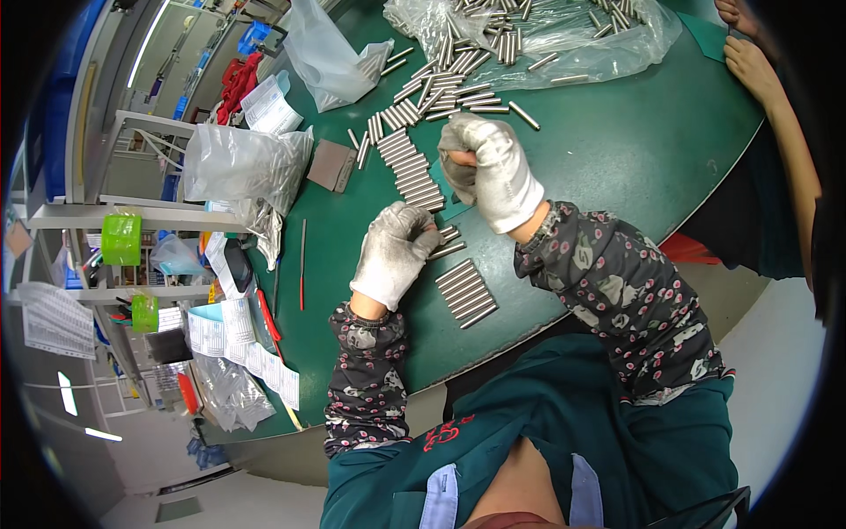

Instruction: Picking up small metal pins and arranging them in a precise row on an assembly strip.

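Observation:
My left hand [394, 253], in a white glove, has its fingers curled onto the ends of a few short metal pins [448, 250] that stick out to its right. My right hand [495, 167], gloved too with a bare thumb showing, is closed above the table; whatever it holds is hidden. A long column of metal pins [411, 170] lies side by side just beyond my left hand. Nearer to me, a separate neat row of pins [466, 293] rests on the table. Part of a teal flat piece [453, 208] shows between my hands.
Loose pins spill from a clear plastic bag [608, 66] at the far side. A brown block [333, 166], stuffed plastic bags [242, 167], papers [236, 331] and red-handled tools [268, 316] sit on the left. A co-worker's hands [749, 66] are at the far right over another teal sheet [703, 37].

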Demonstrator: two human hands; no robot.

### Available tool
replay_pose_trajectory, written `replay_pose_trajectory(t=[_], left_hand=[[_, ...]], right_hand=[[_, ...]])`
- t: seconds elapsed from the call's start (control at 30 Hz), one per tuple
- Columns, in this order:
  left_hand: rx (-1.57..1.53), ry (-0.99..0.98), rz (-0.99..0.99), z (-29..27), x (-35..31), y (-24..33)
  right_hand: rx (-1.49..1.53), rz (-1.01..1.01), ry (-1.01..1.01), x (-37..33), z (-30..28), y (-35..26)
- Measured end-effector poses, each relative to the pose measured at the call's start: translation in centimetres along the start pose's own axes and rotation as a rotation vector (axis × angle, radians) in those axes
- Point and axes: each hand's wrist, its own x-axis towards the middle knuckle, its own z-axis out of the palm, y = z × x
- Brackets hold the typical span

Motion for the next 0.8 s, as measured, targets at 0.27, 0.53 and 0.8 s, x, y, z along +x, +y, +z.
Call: replay_pose_trajectory(t=[0.27, 0.53, 0.8], left_hand=[[-0.004, 0.238, 0.082, 1.3, -0.3, -0.2], [-0.047, 0.154, 0.099, 1.3, -0.1, -0.8], [-0.084, 0.136, 0.104, 1.4, 0.1, -0.8]], right_hand=[[0.084, 0.127, -0.009, -0.6, 0.0, -0.6], [0.261, 0.255, 0.089, -1.4, -1.8, 0.0], [0.235, 0.198, -0.017, -1.8, -1.1, -0.4]])
